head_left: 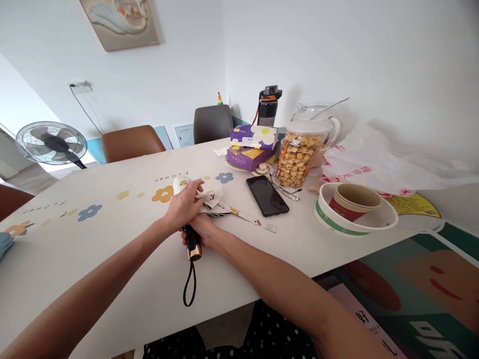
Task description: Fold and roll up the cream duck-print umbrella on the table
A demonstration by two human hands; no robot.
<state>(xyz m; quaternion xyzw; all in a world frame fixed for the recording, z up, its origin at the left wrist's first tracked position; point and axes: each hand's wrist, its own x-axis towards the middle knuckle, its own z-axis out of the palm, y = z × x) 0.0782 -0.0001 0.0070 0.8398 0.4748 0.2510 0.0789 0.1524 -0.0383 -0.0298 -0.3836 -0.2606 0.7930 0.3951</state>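
On the white, flower-printed desk (130, 284), the right hand (203, 225) wraps the black, gold-ended handle (193, 243) of a cream, patterned fabric umbrella (211, 198), apparently to steady it, while the left hand (184, 203) bends over the bunched canopy (216, 192), probably keeping it gathered, though its grip is unclear.

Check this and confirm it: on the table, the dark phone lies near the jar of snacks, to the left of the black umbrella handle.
The side is wrong: the dark phone lies near the jar, to the right of the black umbrella handle, as the head view shows.
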